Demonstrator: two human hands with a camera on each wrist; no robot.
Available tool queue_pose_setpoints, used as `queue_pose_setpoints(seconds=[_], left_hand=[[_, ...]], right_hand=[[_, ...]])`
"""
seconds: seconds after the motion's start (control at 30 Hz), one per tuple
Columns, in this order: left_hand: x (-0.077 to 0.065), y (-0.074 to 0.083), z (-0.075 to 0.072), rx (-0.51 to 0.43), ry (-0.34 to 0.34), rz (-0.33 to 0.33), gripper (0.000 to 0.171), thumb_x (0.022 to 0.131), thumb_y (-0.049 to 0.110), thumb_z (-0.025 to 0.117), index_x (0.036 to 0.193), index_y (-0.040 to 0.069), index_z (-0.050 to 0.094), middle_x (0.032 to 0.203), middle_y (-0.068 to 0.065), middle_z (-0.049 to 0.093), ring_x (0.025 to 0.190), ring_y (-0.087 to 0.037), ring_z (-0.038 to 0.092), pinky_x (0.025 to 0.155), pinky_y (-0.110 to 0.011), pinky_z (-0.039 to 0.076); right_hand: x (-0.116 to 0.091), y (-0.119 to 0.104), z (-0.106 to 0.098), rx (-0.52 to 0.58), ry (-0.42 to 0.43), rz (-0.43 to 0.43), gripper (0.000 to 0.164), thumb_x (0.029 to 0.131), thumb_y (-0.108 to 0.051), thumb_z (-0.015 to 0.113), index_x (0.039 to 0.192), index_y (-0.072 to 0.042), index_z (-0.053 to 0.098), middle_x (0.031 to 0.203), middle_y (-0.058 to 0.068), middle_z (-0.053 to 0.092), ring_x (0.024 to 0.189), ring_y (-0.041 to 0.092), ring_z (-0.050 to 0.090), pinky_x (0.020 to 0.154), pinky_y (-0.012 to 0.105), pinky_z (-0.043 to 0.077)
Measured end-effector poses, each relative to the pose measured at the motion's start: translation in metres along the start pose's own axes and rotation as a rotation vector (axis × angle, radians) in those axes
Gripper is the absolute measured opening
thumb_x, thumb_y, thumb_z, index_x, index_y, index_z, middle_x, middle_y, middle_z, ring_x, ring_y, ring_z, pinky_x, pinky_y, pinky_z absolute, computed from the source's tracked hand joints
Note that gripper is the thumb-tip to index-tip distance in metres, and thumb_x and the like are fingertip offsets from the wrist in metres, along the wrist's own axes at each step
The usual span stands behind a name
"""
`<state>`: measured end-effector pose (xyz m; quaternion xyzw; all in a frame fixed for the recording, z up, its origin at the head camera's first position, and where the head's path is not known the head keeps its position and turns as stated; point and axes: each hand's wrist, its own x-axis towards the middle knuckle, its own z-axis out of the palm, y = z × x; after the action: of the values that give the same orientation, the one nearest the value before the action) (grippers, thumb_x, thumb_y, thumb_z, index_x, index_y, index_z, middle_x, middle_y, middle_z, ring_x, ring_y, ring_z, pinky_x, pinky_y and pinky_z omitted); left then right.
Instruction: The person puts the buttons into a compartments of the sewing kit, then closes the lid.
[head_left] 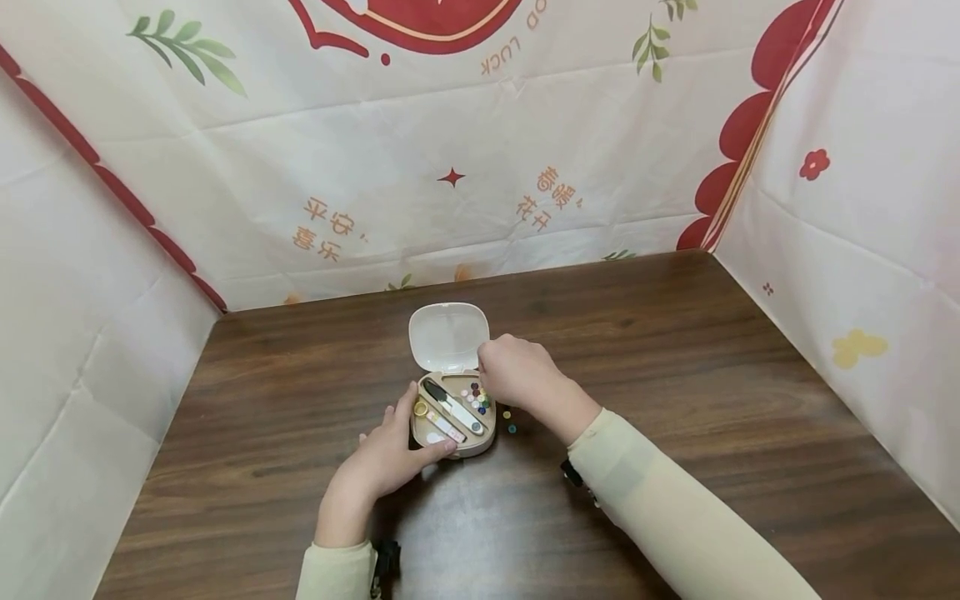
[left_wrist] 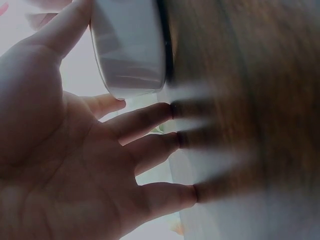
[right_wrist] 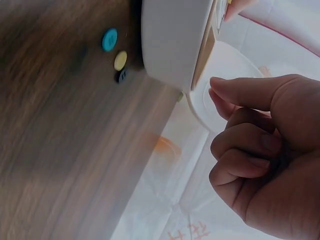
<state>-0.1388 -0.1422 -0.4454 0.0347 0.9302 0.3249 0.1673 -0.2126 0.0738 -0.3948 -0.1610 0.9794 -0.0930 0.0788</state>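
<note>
A small pale case [head_left: 477, 447] stands on the dark wood table [head_left: 637, 333], its white lid [head_left: 450, 337] swung open on the side away from the person. The left hand [head_left: 384, 458] has its fingers spread: the thumb lies against the near side of the case and the index finger touches its left end, while the other fingers fan out with their tips on the table. The right hand [head_left: 521, 375] is at the right side of the case, just above it and near the lid; its fingers are curled in and the tips of thumb and index finger come together, but whether anything is between them or inside the curled fingers cannot be told. Inside the case, a tool with a black end and a white handle [head_left: 453, 406] lies diagonally across the middle. On its left are a gold-coloured ring and a patterned strip [head_left: 444, 426]; on its right, a scatter of small coloured buttons [head_left: 476, 398]. Beside the case, on the right, a blue button [right_wrist: 110, 39], a yellow button [right_wrist: 120, 60] and a dark button [right_wrist: 121, 76] lie on the table. A printed white cloth [head_left: 450, 125] hangs behind.
</note>
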Motion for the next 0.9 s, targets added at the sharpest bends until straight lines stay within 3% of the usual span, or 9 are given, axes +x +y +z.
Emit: queue_pose_setpoints(seconds=[0.2, 0.5, 0.9], left_hand=[[0.001, 0.001, 0.000, 0.003, -0.002, 0.000, 0.111, 0.091, 0.061, 0.077, 0.173, 0.018, 0.015, 0.171, -0.030, 0.031, 0.159, -0.056, 0.025, 0.124, -0.082, 0.012], [0.001, 0.000, 0.001, -0.010, -0.004, -0.001, 0.111, 0.092, 0.060, 0.077, 0.173, 0.018, 0.014, 0.172, -0.029, 0.030, 0.160, -0.055, 0.023, 0.124, -0.082, 0.011], [0.000, 0.000, 0.000, -0.014, -0.005, -0.002, 0.112, 0.091, 0.061, 0.077, 0.173, 0.019, 0.013, 0.172, -0.028, 0.030, 0.161, -0.053, 0.023, 0.124, -0.082, 0.011]], right_hand=[[-0.005, 0.012, -0.001, -0.015, -0.029, 0.023, 0.040, 0.102, -0.016, 0.060, 0.062, -0.018, 0.056, 0.064, -0.001, 0.056, 0.061, 0.017, 0.052, 0.055, 0.040, 0.047], [-0.013, 0.022, 0.009, -0.017, -0.138, 0.057, 0.028, 0.096, -0.007, 0.061, 0.068, -0.015, 0.062, 0.066, 0.000, 0.054, 0.061, 0.019, 0.050, 0.057, 0.039, 0.045], [-0.025, 0.019, 0.021, -0.046, -0.171, 0.034, 0.025, 0.091, -0.005, 0.063, 0.068, -0.015, 0.061, 0.073, 0.002, 0.063, 0.064, 0.021, 0.055, 0.059, 0.046, 0.051]])
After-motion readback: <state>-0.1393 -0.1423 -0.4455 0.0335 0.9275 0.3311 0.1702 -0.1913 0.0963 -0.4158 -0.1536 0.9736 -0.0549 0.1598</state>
